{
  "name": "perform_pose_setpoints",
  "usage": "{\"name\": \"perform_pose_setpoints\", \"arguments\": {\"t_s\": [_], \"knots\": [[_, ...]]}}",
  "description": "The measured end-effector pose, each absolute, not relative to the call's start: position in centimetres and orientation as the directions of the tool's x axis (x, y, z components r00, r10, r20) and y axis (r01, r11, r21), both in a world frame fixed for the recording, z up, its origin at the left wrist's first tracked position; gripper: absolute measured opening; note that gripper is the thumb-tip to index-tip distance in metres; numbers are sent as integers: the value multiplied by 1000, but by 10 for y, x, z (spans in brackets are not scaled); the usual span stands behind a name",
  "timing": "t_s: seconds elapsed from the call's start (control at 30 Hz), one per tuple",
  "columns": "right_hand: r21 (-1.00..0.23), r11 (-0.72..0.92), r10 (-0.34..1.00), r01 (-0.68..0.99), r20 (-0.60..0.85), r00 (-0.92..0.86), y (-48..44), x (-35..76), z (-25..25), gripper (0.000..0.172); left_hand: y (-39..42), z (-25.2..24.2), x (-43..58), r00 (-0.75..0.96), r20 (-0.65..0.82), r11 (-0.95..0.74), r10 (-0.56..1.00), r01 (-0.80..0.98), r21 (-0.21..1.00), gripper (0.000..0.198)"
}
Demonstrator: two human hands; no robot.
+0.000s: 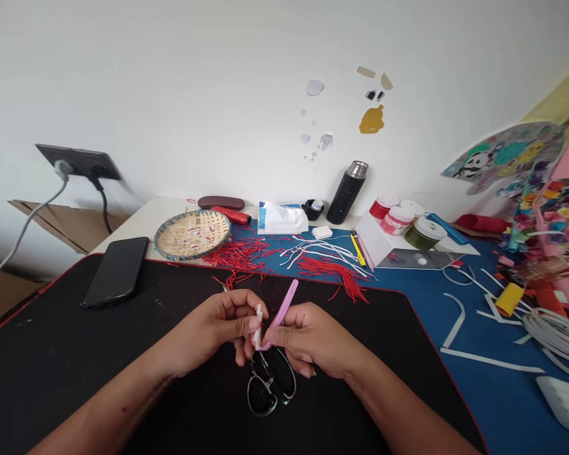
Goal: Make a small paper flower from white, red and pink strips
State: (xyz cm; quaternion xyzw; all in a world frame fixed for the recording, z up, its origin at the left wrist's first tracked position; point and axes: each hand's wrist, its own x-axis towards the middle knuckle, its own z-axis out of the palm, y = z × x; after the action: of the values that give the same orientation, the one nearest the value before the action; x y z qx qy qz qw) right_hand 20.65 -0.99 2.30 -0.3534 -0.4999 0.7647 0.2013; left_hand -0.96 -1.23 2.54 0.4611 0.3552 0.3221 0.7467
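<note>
Scissors (270,383) lie at the lower centre of the frame, partly covered by the hands. Just above, the left hand (227,323) pinches a white piece (258,321) — the right hand (315,335) grips a pink tool (287,303), its lower end right beside that piece. Red cords (237,256) and a shallow basket (177,257) crowd upper centre-left; a black phone (116,272) rests at left.

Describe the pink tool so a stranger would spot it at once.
Find the black mat, then the right hand above it. That hand grips the pink tool, a slim, slanting stick with a rounded top. Its colour sets it apart from the white piece in the left hand and the scissors below.
</note>
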Motion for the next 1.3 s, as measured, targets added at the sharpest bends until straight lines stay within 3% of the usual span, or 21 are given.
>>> {"name": "perform_pose_setpoints", "arguments": {"t_s": [0.47, 1.3], "knots": [[-883, -469, 654, 23, -364, -663, -8, 206, 18, 40, -12, 34, -16, 553, -339, 422, 761, -24, 906, 27], [-911, -400, 675, 100, -368, -639, -8, 203, 14, 44, -13, 30, -16, 545, -341, 393, 766, 22, 919, 29]]}}
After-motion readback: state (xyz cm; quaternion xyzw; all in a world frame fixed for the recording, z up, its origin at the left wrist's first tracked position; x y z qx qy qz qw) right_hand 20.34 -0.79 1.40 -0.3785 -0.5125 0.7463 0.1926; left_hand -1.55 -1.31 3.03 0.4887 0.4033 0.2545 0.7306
